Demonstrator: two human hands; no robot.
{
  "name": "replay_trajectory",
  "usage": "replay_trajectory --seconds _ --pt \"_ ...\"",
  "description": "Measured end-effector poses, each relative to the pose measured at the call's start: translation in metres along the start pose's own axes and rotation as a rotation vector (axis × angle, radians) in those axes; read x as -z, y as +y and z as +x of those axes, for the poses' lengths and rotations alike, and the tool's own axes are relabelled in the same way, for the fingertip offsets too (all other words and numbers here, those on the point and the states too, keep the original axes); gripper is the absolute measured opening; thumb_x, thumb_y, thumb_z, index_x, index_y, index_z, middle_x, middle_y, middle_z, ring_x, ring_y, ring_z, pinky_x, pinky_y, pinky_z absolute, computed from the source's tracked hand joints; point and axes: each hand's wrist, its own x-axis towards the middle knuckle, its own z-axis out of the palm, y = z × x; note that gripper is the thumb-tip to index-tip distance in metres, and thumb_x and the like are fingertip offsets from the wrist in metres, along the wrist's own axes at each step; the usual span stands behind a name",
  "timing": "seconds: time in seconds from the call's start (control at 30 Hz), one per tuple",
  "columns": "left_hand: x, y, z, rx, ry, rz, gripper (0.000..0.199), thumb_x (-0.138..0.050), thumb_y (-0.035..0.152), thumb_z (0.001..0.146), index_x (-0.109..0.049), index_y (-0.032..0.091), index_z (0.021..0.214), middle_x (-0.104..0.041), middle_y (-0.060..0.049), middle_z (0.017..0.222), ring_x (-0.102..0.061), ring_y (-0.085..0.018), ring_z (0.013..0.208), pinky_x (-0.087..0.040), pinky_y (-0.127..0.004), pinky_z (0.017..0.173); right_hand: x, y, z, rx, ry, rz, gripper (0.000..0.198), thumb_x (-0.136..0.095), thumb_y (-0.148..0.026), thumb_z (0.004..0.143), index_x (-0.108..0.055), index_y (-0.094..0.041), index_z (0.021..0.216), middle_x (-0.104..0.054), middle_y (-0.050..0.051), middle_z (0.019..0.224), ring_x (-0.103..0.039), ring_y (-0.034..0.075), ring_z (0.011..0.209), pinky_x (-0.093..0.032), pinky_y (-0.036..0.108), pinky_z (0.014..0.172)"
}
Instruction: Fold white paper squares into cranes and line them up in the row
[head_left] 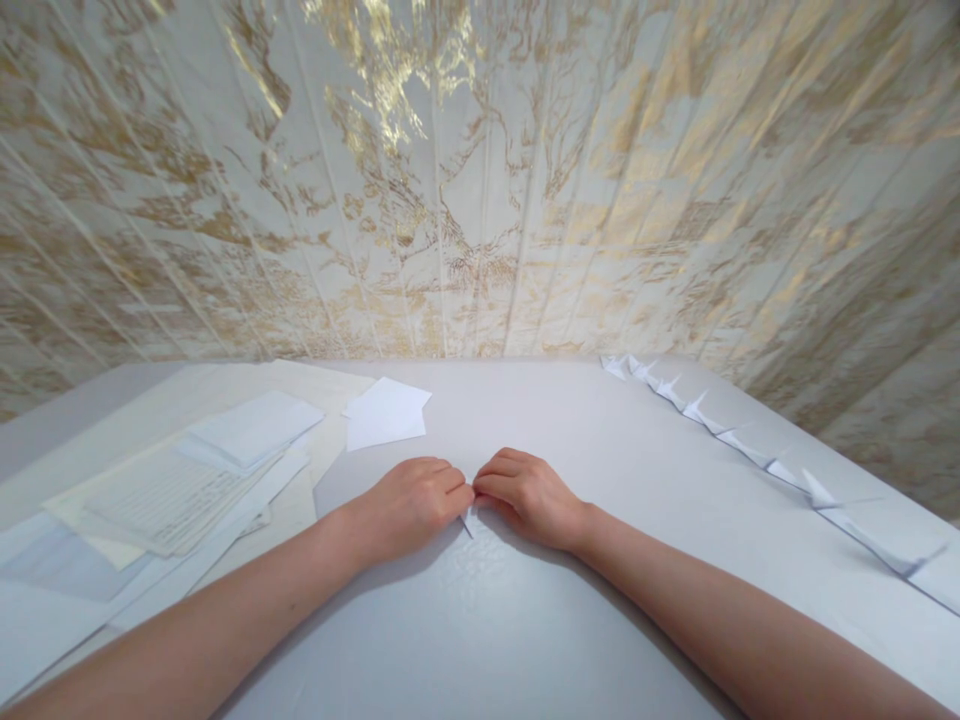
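At the middle of the white table, my left hand and my right hand meet, fingertips pinched together. Between them is a small piece of folded white paper; only a narrow pointed bit shows below the fingers. The rest of it is covered by my hands, so its full shape cannot be seen. Just beyond my left hand lie a few white paper sheets, overlapping at different angles.
Several folded paper cranes stand in a row along the right table edge. On the left, loose papers and a lined, written sheet are piled on a large cream sheet. A gold-patterned curtain hangs behind the table.
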Motion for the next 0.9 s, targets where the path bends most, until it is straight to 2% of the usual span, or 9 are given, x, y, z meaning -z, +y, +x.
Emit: replay_trajectory --seconds 0.1,0.23,0.53,0.77,0.9 --pt "0.002 -0.003 -0.001 0.034 -0.036 -0.07 0.015 -0.046 0.008 0.078 -0.057 0.016 0.075 -0.061 -0.001 0.073 -0.055 -0.015 0.069 -0.043 -0.026 0.063 0.002 0.001 -0.001 0.0 0.002 0.045 0.013 -0.051 -0.014 0.083 -0.063 -0.015 0.086 -0.066 0.006 0.083 -0.054 0.016 0.077 -0.043 0.026 0.07" --pt "0.003 -0.006 -0.001 -0.004 -0.058 -0.074 0.013 -0.048 0.01 0.078 -0.058 0.017 0.074 -0.06 0.0 0.07 -0.054 -0.015 0.067 -0.042 -0.026 0.062 0.001 0.002 -0.001 0.009 0.003 0.025 0.013 -0.052 -0.015 0.082 -0.064 -0.016 0.085 -0.067 0.005 0.082 -0.055 0.017 0.076 -0.043 0.027 0.07" --pt "-0.005 -0.003 0.0 -0.051 0.1 0.026 0.015 -0.046 0.013 0.08 -0.056 0.017 0.07 -0.057 0.0 0.062 -0.052 -0.015 0.059 -0.039 -0.026 0.056 -0.001 0.002 0.001 -0.012 0.012 0.006 0.017 -0.047 -0.017 0.086 -0.063 -0.016 0.078 -0.065 0.006 0.075 -0.054 0.016 0.072 -0.043 0.026 0.067" --pt "-0.01 0.003 0.0 0.06 0.127 -0.012 0.016 -0.044 0.008 0.077 -0.055 0.017 0.069 -0.058 -0.002 0.064 -0.053 -0.016 0.061 -0.04 -0.027 0.057 0.0 0.005 -0.001 -0.012 0.026 0.128 0.017 -0.05 -0.027 0.085 -0.061 -0.014 0.084 -0.064 0.008 0.08 -0.054 0.017 0.077 -0.044 0.028 0.071" --pt "-0.01 0.002 0.0 0.16 0.113 -0.105 0.018 -0.043 0.004 0.073 -0.056 0.016 0.072 -0.059 -0.002 0.067 -0.054 -0.016 0.064 -0.041 -0.026 0.06 0.001 0.004 -0.001 -0.021 0.026 0.128 0.016 -0.048 -0.024 0.086 -0.061 -0.016 0.087 -0.064 0.008 0.082 -0.054 0.017 0.078 -0.044 0.028 0.071"
